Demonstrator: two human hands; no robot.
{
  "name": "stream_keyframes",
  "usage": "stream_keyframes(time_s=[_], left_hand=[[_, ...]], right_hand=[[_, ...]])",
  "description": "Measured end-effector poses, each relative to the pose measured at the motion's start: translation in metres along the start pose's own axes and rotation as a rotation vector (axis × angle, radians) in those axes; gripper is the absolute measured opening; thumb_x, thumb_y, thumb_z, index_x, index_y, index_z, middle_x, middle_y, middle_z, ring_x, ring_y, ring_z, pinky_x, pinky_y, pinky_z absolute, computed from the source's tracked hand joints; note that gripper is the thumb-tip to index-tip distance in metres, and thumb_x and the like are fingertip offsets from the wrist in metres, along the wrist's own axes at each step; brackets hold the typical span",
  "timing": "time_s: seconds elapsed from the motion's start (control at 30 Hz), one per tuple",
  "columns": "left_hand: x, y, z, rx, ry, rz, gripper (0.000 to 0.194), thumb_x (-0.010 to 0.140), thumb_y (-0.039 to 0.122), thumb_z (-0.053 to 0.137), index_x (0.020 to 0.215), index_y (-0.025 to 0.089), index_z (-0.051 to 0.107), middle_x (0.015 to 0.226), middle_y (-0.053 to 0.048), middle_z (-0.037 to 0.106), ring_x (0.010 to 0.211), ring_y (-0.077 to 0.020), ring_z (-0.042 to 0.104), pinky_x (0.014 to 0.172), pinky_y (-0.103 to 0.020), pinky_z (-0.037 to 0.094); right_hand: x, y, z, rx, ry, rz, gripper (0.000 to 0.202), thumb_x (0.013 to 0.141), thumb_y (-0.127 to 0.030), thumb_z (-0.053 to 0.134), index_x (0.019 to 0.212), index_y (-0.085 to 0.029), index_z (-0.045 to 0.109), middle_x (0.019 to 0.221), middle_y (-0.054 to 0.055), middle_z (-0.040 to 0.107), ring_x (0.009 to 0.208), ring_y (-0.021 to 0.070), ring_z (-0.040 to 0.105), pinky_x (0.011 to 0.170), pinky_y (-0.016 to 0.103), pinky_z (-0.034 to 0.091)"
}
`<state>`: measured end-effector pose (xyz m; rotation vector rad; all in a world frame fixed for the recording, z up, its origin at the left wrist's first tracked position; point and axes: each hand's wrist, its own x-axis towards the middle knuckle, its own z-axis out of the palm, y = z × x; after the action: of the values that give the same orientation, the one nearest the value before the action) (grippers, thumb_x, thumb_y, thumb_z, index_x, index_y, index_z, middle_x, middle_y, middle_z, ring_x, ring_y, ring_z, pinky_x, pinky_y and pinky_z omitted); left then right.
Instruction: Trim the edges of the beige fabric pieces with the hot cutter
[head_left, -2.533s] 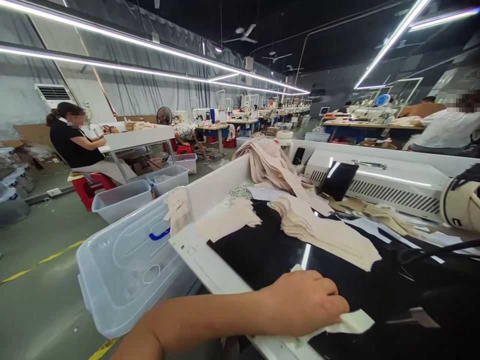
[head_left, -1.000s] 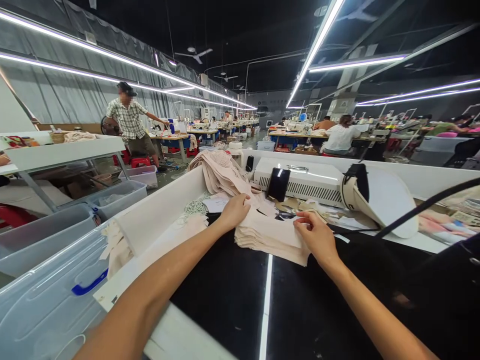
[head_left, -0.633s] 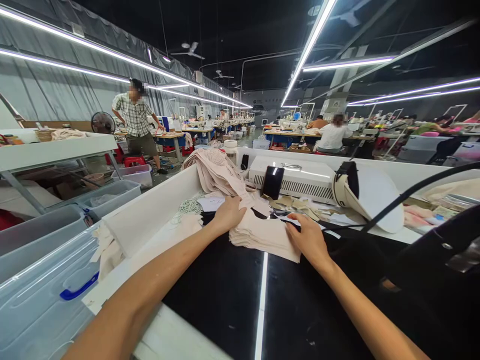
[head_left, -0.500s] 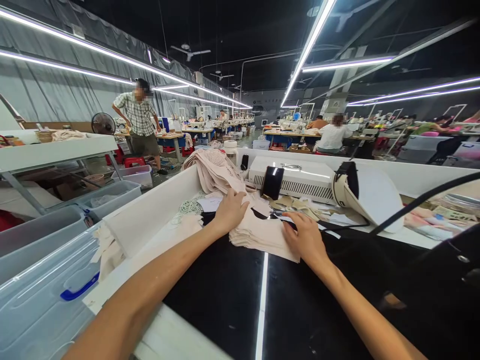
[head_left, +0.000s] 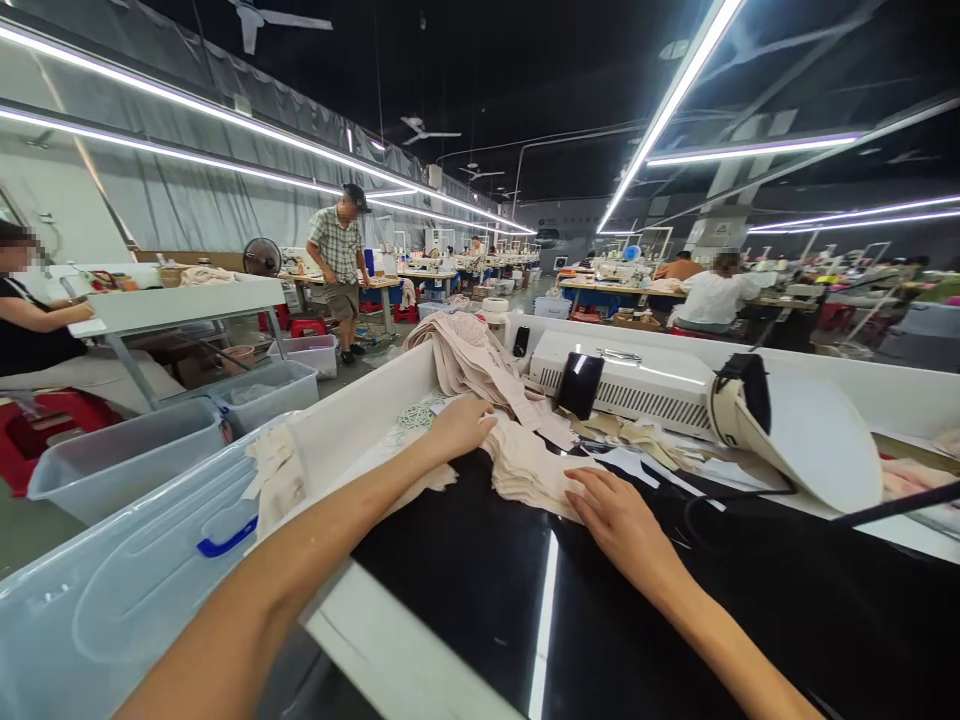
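No legible text; only faint marks (head_left: pixel 589 219), possibly lettering, high on the far wall (head_left: pixel 589 240).

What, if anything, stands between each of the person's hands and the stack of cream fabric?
Nothing visible does: the left hand is at the left end of the fabric stack, and the right hand has its fingers over the right end.

Worktable (head_left: pixel 465 590), black glossy top, white border, raised white sides. Carried thereon:
- Stack of cream cloth pieces (head_left: pixel 521 478), layered, twelve o'clock.
- Heap of pinkish cloth (head_left: pixel 480 362), eleven to twelve, draped.
- Tangle of pale green cord (head_left: pixel 415 418), eleven.
- White vented box (head_left: pixel 645 390), one.
- Assorted scraps (head_left: pixel 637 435), one, before the box.
- White flared item (head_left: pixel 814 435), two.
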<state>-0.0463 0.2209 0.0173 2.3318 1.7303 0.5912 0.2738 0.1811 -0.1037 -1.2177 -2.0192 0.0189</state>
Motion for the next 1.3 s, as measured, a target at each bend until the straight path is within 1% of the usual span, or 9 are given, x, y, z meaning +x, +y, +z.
stream_keyframes(time_s=[0.17,0.27,0.37,0.5,0.63,1.0,1.17,1.23,1.3], left_hand=[[-0.041,-0.063,-0.043,0.051,-0.034,-0.242,0.045,0.120,0.047,0.085,0.156,0.021,0.076,0.159,-0.014,0.077,0.135,-0.0331,0.080,0.115,-0.056,0.073],[-0.066,-0.087,-0.044,0.028,-0.099,-0.331,0.045,0.120,0.047,0.085,0.156,0.021,0.076,0.158,-0.014,0.077,0.134,-0.0331,0.081,0.114,-0.056,0.073],[-0.081,-0.098,-0.031,-0.037,-0.131,-0.350,0.046,0.120,0.047,0.086,0.156,0.020,0.076,0.158,-0.014,0.077,0.134,-0.0333,0.081,0.113,-0.056,0.074],[-0.087,-0.103,-0.015,-0.128,-0.114,-0.348,0.046,0.120,0.047,0.086,0.156,0.020,0.077,0.157,-0.014,0.077,0.134,-0.0340,0.081,0.114,-0.056,0.073],[-0.089,-0.106,-0.010,-0.189,-0.104,-0.336,0.047,0.119,0.047,0.087,0.156,0.020,0.076,0.157,-0.014,0.077,0.135,-0.0341,0.081,0.114,-0.056,0.073],[-0.106,-0.103,-0.022,-0.240,0.013,-0.279,0.042,0.120,0.049,0.085,0.149,0.020,0.080,0.154,-0.012,0.079,0.132,-0.0339,0.081,0.113,-0.055,0.073],[-0.114,-0.100,-0.033,-0.299,0.140,-0.235,0.020,0.116,0.038,0.080,0.115,0.020,0.090,0.133,-0.011,0.087,0.133,-0.0352,0.079,0.122,-0.050,0.063],[-0.114,-0.096,-0.037,-0.351,0.200,-0.221,0.021,0.110,0.038,0.077,0.105,0.022,0.090,0.125,-0.011,0.088,0.130,-0.0358,0.078,0.117,-0.044,0.061],[-0.113,-0.090,-0.041,-0.427,0.242,-0.209,0.026,0.108,0.045,0.075,0.101,0.023,0.087,0.113,-0.008,0.086,0.117,-0.0328,0.078,0.104,-0.039,0.061]], right_hand=[[-0.016,-0.022,-0.004,0.114,-0.017,0.004,0.051,0.120,-0.066,0.055,0.134,-0.032,0.091,0.144,0.015,0.091,0.137,0.0422,0.086,0.118,0.064,0.071],[-0.023,-0.035,-0.001,0.161,-0.042,0.013,0.050,0.119,-0.068,0.057,0.132,-0.035,0.092,0.141,0.012,0.092,0.135,0.0413,0.087,0.117,0.064,0.073],[-0.029,-0.046,0.002,0.189,-0.080,0.013,0.045,0.118,-0.064,0.058,0.130,-0.037,0.092,0.140,0.011,0.092,0.133,0.0387,0.089,0.117,0.061,0.074],[-0.034,-0.056,-0.003,0.253,-0.156,0.047,0.041,0.115,-0.060,0.061,0.128,-0.037,0.093,0.144,0.012,0.091,0.137,0.0381,0.087,0.122,0.061,0.072],[-0.037,-0.062,-0.009,0.297,-0.212,0.079,0.039,0.113,-0.059,0.063,0.126,-0.037,0.093,0.147,0.012,0.089,0.139,0.0374,0.087,0.125,0.061,0.070],[-0.042,-0.075,-0.014,0.293,-0.262,0.072,0.036,0.112,-0.053,0.062,0.120,-0.037,0.094,0.144,0.010,0.090,0.133,0.0361,0.091,0.118,0.054,0.075],[-0.044,-0.084,-0.017,0.323,-0.302,0.106,0.039,0.110,-0.056,0.062,0.119,-0.036,0.094,0.143,0.012,0.090,0.137,0.0386,0.089,0.120,0.057,0.073],[-0.043,-0.091,-0.020,0.354,-0.324,0.138,0.042,0.109,-0.061,0.062,0.118,-0.036,0.095,0.144,0.013,0.089,0.138,0.0403,0.088,0.122,0.060,0.071],[-0.041,-0.100,-0.025,0.400,-0.341,0.183,0.047,0.106,-0.069,0.065,0.116,-0.035,0.095,0.142,0.014,0.090,0.134,0.0418,0.088,0.121,0.062,0.071]])
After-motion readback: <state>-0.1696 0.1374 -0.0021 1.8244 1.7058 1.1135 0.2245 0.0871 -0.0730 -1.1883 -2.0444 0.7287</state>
